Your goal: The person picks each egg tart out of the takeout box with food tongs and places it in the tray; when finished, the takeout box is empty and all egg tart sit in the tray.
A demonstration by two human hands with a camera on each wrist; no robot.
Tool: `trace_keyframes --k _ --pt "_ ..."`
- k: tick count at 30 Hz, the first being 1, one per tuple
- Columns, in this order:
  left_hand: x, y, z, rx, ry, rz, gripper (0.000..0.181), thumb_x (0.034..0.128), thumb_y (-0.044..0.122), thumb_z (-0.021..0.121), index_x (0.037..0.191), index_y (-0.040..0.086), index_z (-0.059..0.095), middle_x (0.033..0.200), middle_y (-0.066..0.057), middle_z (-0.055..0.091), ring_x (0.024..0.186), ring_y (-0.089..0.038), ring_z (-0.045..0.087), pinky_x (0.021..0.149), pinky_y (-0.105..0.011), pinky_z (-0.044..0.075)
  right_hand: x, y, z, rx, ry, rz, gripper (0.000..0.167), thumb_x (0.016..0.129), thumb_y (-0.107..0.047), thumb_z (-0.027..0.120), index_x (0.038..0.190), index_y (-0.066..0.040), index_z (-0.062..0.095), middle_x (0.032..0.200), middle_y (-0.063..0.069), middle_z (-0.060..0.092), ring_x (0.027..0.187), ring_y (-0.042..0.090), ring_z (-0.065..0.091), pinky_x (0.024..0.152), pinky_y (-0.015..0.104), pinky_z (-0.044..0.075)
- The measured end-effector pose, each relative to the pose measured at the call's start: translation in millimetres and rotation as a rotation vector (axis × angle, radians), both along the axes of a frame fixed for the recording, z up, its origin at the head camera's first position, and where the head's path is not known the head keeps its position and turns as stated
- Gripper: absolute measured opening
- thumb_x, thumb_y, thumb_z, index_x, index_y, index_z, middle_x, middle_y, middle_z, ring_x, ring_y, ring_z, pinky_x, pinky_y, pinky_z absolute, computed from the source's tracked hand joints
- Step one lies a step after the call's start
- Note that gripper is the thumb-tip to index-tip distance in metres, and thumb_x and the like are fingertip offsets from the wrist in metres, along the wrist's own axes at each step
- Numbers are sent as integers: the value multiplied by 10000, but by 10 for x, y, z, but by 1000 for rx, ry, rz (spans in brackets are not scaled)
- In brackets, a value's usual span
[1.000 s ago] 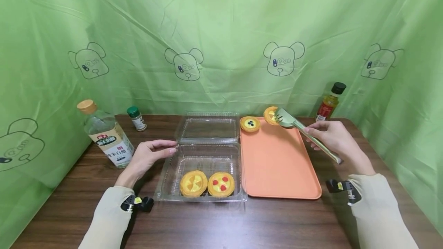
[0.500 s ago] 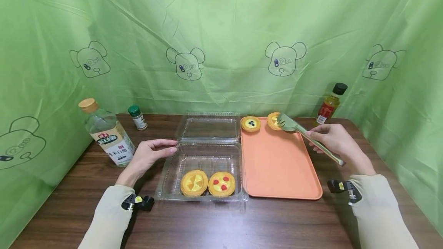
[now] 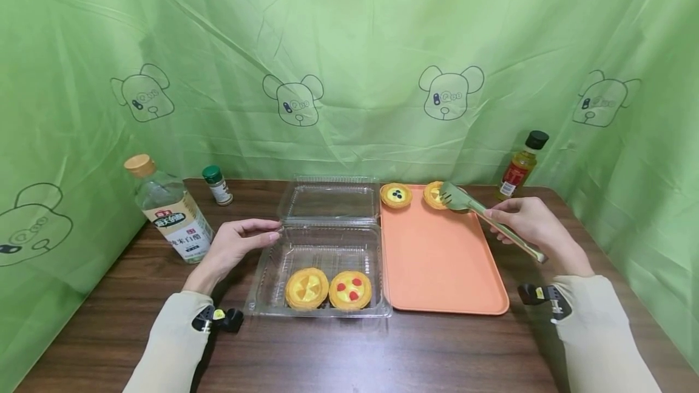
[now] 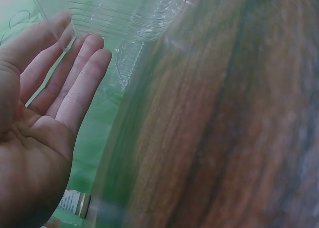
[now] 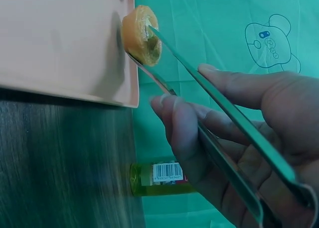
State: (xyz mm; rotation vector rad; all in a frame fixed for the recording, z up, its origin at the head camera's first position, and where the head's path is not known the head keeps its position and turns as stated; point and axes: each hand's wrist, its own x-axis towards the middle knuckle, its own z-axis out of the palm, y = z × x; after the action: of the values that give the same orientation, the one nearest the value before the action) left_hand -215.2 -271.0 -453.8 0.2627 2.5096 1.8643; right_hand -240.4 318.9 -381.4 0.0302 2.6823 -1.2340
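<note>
My right hand [image 3: 519,217] grips green metal tongs [image 3: 505,227] over the far right of the orange tray [image 3: 442,259]. One tong arm lies over a custard tart [image 5: 134,36] and the other reaches under it, in the right wrist view. Whether this tart touches the tray cannot be told. Beside it, a tart with dark berries [image 3: 395,196] sits at the tray's far left corner. My left hand [image 3: 232,250] pinches the left edge of a clear plastic container [image 3: 327,241], near its hinge. Inside, along the front, lie a tart with orange wedges [image 3: 307,289] and a tart with red pieces [image 3: 350,290].
The container's lid [image 3: 334,202] lies folded back behind its base. On the left stand a large vinegar bottle [image 3: 177,217] and a small green-capped shaker [image 3: 217,187]. A black-capped oil bottle [image 3: 521,165] stands beyond the right hand. Green curtain [image 3: 355,29] surrounds the wooden table [image 3: 327,356].
The tongs and the tart between them have moved slightly down and to the right, toward the tray's far end. My left hand stays at the container's edge.
</note>
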Motion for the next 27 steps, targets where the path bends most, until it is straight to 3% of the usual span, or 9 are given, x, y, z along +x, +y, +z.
trace_keyframes --k 15,21,27 --pt "-10 -5 -19 1 0 -2 380 908 225 882 1222 33 785 1143 -61 795 1094 -149 719 904 -256 567 12 25 -7 -9 -29 -15 483 1080 -257 654 1293 174 604 901 171 764 749 271 747 680 433 641" --pt "-16 -5 -28 -3 -3 -1 382 912 235 880 1225 37 785 1144 -55 795 1099 -150 717 908 -256 564 11 32 -10 -17 -43 -32 543 1084 -312 646 1304 181 593 915 176 765 762 249 744 697 416 643" --pt "-15 -1 -10 -24 -9 11 386 907 262 884 1219 54 792 1147 -42 795 1117 -147 708 922 -247 550 40 57 36 -4 -1 -29 570 1078 -339 653 1310 179 606 929 185 767 779 283 753 694 423 645"
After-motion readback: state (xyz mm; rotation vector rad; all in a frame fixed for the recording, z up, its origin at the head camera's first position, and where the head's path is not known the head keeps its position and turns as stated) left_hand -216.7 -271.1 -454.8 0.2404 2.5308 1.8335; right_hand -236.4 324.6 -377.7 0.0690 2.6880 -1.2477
